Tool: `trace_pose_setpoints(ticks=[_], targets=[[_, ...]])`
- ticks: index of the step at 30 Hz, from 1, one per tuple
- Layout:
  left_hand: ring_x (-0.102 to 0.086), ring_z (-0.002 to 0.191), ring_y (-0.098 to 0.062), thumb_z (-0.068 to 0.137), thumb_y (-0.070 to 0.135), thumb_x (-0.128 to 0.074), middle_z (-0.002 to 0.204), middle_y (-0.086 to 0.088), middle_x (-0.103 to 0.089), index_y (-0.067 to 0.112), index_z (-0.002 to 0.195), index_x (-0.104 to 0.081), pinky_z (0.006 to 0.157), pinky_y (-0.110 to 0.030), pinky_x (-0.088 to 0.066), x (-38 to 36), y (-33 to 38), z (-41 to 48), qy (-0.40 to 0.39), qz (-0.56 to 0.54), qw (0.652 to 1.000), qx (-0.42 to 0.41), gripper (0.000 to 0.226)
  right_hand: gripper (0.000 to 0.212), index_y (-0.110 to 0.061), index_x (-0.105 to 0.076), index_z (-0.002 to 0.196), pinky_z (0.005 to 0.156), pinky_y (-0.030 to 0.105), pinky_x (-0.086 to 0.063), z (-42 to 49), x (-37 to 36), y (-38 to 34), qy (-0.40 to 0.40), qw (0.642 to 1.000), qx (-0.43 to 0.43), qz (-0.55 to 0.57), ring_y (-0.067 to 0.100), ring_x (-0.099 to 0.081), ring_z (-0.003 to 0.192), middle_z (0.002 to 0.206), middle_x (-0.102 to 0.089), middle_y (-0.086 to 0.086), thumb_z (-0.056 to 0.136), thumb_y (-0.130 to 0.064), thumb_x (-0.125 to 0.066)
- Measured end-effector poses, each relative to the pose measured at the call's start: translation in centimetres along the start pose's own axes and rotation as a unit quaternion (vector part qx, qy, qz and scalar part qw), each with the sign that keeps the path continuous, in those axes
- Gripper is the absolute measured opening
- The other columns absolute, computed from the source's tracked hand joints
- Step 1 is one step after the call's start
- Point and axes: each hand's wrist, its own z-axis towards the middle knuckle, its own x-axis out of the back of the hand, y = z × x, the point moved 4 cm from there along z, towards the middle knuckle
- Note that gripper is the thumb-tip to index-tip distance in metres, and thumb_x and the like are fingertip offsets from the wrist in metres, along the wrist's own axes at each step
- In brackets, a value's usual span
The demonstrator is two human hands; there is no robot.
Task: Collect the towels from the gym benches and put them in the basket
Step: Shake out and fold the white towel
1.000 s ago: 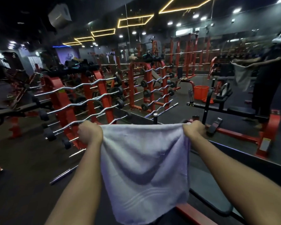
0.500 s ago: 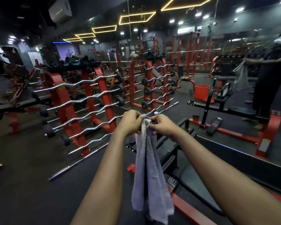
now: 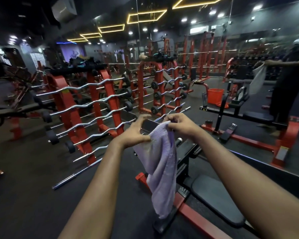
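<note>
A pale lilac towel [image 3: 162, 163] hangs folded lengthwise in front of me, above the black padded bench [image 3: 214, 197]. My right hand [image 3: 178, 125] is shut on the towel's top fold. My left hand [image 3: 136, 130] is beside it with its fingers spread and curled; only the thumb touches the towel's left edge. An orange-red basket [image 3: 215, 95] stands on the floor further off, to the right of the middle.
Red racks of curl bars [image 3: 93, 107] fill the left and middle. A loose bar [image 3: 76, 175] lies on the dark floor. A red-framed bench machine [image 3: 248, 118] and a mirror wall showing a person with a towel [image 3: 283, 83] are on the right.
The towel went from spread wide between both hands to folded lengthwise. My left hand has since let go and opened, while my right hand keeps the top fold.
</note>
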Motion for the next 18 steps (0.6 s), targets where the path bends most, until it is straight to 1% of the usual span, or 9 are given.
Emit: trace_pose_setpoints(ticks=[1, 2, 4, 5, 7, 10, 13, 16, 18], targets=[[-0.047, 0.127, -0.013, 0.065, 0.03, -0.077, 0.138, 0.002, -0.049, 0.039, 0.136, -0.039, 0.104, -0.033, -0.042, -0.7, -0.8, 0.0, -0.066, 0.019, 0.998, 0.008, 0.081, 0.02, 0.0, -0.066, 0.079, 0.055, 0.018, -0.041, -0.2, 0.4, -0.3, 0.012, 1.0, 0.001, 0.02, 0.007, -0.053, 0.061, 0.071, -0.058, 0.007, 0.073, 0.009, -0.049], [-0.049, 0.127, -0.014, 0.066, 0.027, -0.08, 0.137, 0.001, -0.052, 0.032, 0.137, -0.043, 0.104, -0.034, -0.044, -1.5, -1.2, -0.2, -0.124, 0.029, 0.992, 0.018, 0.08, 0.022, 0.002, -0.065, 0.082, 0.054, 0.015, -0.042, -0.3, 0.8, -0.5, 0.029, 0.999, 0.0, 0.037, 0.004, -0.053, 0.058, 0.071, -0.058, 0.008, 0.076, 0.014, -0.047], [-0.06, 0.109, -0.013, 0.072, 0.016, -0.08, 0.121, -0.001, -0.065, 0.018, 0.122, -0.059, 0.096, -0.037, -0.051, -2.8, -2.2, -0.6, -0.196, 0.053, 0.978, 0.052, 0.054, 0.021, 0.007, -0.066, 0.088, 0.06, 0.016, -0.046, -0.1, 1.8, -0.3, 0.075, 0.996, -0.011, 0.05, 0.005, -0.057, 0.063, 0.076, -0.061, 0.011, 0.082, 0.015, -0.048], [-0.063, 0.098, -0.015, 0.075, 0.013, -0.077, 0.109, -0.001, -0.069, 0.017, 0.11, -0.064, 0.09, -0.039, -0.052, -3.3, -2.5, -0.8, -0.203, 0.075, 0.974, 0.066, 0.038, 0.018, 0.004, -0.068, 0.087, 0.066, 0.021, -0.047, 0.1, 2.5, 0.2, 0.106, 0.994, -0.016, 0.036, 0.009, -0.059, 0.069, 0.08, -0.065, 0.01, 0.083, 0.01, -0.051], [-0.067, 0.09, -0.021, 0.077, 0.015, -0.072, 0.097, -0.001, -0.071, 0.019, 0.096, -0.067, 0.083, -0.04, -0.054, -2.9, -2.9, -0.9, -0.153, 0.12, 0.979, 0.065, 0.019, 0.017, -0.013, -0.071, 0.077, 0.072, 0.028, -0.047, 0.7, 4.3, 2.3, 0.183, 0.981, -0.043, -0.042, 0.011, -0.059, 0.076, 0.08, -0.069, 0.001, 0.081, -0.002, -0.058], [-0.066, 0.087, -0.018, 0.083, 0.019, -0.068, 0.089, 0.0, -0.07, 0.017, 0.089, -0.067, 0.073, -0.026, -0.051, -0.3, -2.8, -0.4, -0.011, 0.149, 0.988, 0.044, 0.007, 0.017, -0.023, -0.066, 0.07, 0.071, 0.029, -0.048, 0.2, 6.4, 5.9, 0.254, 0.951, -0.119, -0.131, 0.014, -0.062, 0.079, 0.082, -0.072, -0.002, 0.08, -0.01, -0.064], [-0.063, 0.08, -0.011, 0.085, 0.018, -0.068, 0.083, 0.003, -0.07, 0.016, 0.084, -0.068, 0.063, -0.012, -0.041, 1.0, -1.9, -0.1, 0.07, 0.141, 0.987, 0.031, 0.003, 0.014, -0.018, -0.069, 0.08, 0.063, 0.026, -0.048, -0.9, 6.8, 8.2, 0.241, 0.945, -0.164, -0.149, 0.018, -0.063, 0.077, 0.089, -0.074, 0.008, 0.079, -0.005, -0.064], [-0.059, 0.071, -0.004, 0.083, 0.018, -0.072, 0.075, 0.006, -0.068, 0.02, 0.077, -0.067, 0.057, -0.01, -0.039, 1.0, -1.3, 0.0, 0.085, 0.122, 0.988, 0.032, 0.008, 0.017, -0.013, -0.069, 0.081, 0.066, 0.029, -0.046, -1.6, 6.7, 9.1, 0.202, 0.953, -0.189, -0.125, 0.019, -0.058, 0.075, 0.085, -0.07, 0.011, 0.076, 0.002, -0.063], [-0.057, 0.067, -0.003, 0.08, 0.021, -0.076, 0.071, 0.006, -0.067, 0.018, 0.074, -0.068, 0.06, -0.018, -0.044, 1.1, -1.3, -0.1, 0.056, 0.116, 0.991, 0.037, 0.01, 0.02, -0.014, -0.066, 0.07, 0.063, 0.03, -0.043, -2.0, 6.9, 9.7, 0.177, 0.954, -0.21, -0.116, 0.02, -0.054, 0.069, 0.073, -0.065, 0.009, 0.073, 0.005, -0.062]])
